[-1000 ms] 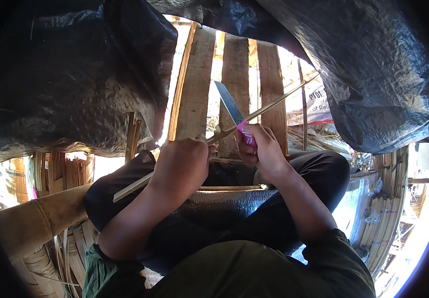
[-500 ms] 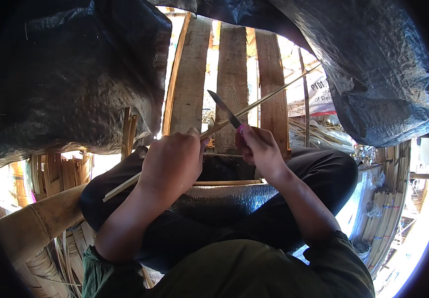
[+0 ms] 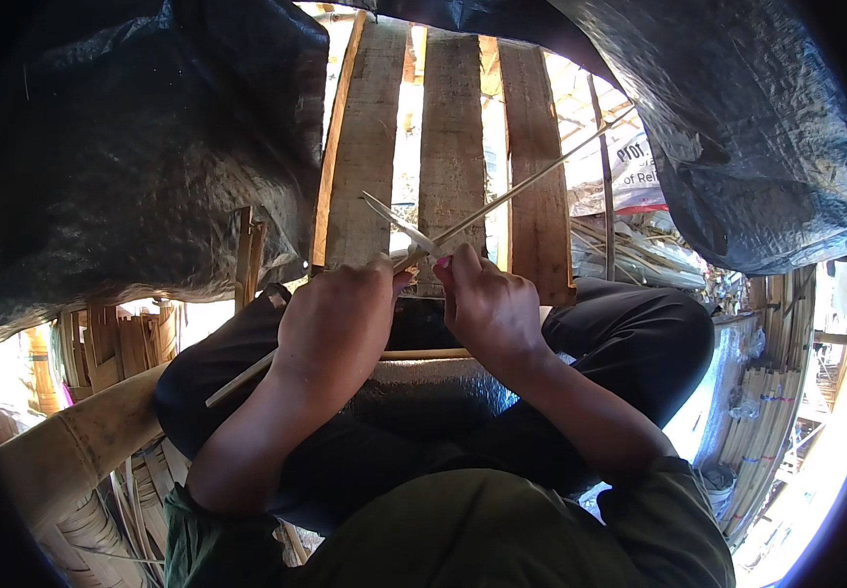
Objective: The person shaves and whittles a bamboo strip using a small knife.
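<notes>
My left hand (image 3: 338,312) is closed round a long thin strip of bamboo (image 3: 538,174). The strip slants from beside my left forearm up to the far right, and its near end sticks out below the hand. My right hand (image 3: 490,306) grips a knife by its pinkish handle, most of which the fingers hide. The knife (image 3: 399,220) points up and to the left, its blade crossing the strip just ahead of my left hand. Both hands are close together over my crossed legs.
Upright wooden planks (image 3: 454,147) stand in front, with bright gaps between them. Dark plastic sheeting (image 3: 149,167) hangs at both sides. A thick bamboo pole (image 3: 75,446) lies at the left. Bundles of thin strips (image 3: 759,431) stand at the right.
My right hand has moved left, toward my left hand. The knife blade has come lower and flatter against the bamboo strip, which my left hand still holds in nearly the same place.
</notes>
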Demonstrator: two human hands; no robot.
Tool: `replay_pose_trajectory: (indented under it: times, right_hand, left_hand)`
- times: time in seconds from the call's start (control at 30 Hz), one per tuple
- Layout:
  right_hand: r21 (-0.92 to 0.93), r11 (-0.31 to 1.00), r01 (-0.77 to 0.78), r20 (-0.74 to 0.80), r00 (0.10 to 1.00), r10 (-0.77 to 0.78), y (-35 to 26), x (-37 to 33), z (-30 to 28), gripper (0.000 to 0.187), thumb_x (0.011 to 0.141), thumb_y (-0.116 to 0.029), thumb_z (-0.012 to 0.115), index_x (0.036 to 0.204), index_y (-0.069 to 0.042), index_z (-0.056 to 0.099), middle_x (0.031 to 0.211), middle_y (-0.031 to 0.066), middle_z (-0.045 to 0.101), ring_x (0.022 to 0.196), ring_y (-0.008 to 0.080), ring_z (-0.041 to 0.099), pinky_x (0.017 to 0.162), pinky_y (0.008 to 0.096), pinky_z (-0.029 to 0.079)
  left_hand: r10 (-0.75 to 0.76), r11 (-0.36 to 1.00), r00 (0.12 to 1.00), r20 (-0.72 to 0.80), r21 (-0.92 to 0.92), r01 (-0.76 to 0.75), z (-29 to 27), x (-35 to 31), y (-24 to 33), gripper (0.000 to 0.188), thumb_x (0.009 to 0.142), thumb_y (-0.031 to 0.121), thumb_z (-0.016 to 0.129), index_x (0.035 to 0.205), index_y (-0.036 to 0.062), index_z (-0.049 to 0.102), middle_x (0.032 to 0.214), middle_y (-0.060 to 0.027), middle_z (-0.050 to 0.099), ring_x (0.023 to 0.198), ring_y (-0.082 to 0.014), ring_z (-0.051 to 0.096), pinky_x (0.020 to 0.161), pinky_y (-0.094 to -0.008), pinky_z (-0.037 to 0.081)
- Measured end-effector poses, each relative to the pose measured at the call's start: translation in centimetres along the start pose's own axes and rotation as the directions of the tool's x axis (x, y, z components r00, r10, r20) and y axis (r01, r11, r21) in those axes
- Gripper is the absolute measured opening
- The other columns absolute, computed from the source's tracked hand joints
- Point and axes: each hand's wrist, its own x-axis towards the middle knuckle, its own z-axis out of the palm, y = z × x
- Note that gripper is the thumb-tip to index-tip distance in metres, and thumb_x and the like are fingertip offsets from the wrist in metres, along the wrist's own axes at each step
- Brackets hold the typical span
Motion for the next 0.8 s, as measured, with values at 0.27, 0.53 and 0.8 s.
replay_pose_trajectory:
  times: [0.27,0.53,0.8]
  right_hand:
    - [-0.02,0.999,-0.043,0.03,0.999,0.044,1.3,0.7,-1.1,0.017,0.097,-0.014,0.061,0.087,-0.005,0.051,0.058,0.0136,0.056,0.05,0.0309,0.064,0.044,0.0439,0.047]
    - [-0.011,0.999,-0.034,-0.093,0.995,0.033,3.0,0.8,-0.3,0.016,0.097,-0.014,0.062,0.086,-0.006,0.052,0.055,0.0124,0.055,0.05,0.0315,0.063,0.044,0.0438,0.047]
    - [-0.044,0.998,0.054,-0.094,0.994,-0.058,3.2,1.5,-0.4,0.011,0.097,-0.018,0.06,0.096,-0.007,0.057,0.053,0.0096,0.057,0.042,0.0308,0.059,0.041,0.0423,0.046]
  left_hand:
    - [-0.023,0.997,0.999,0.025,0.07,0.021,-0.5,0.0,0.6,0.029,0.102,0.027,0.054,0.089,0.0024,0.062,0.071,-0.017,0.068,0.072,-0.0334,0.072,0.064,-0.0442,0.056]
    - [-0.013,0.997,0.998,0.056,-0.071,0.017,-0.5,0.1,0.0,0.032,0.102,0.026,0.053,0.087,-0.0002,0.062,0.073,-0.0219,0.067,0.074,-0.0393,0.07,0.067,-0.0485,0.056]
    - [-0.005,0.983,0.995,0.1,-0.182,0.024,-0.6,0.7,-0.3,0.034,0.103,0.024,0.052,0.085,-0.0025,0.063,0.075,-0.0254,0.066,0.076,-0.0421,0.068,0.068,-0.0507,0.054]
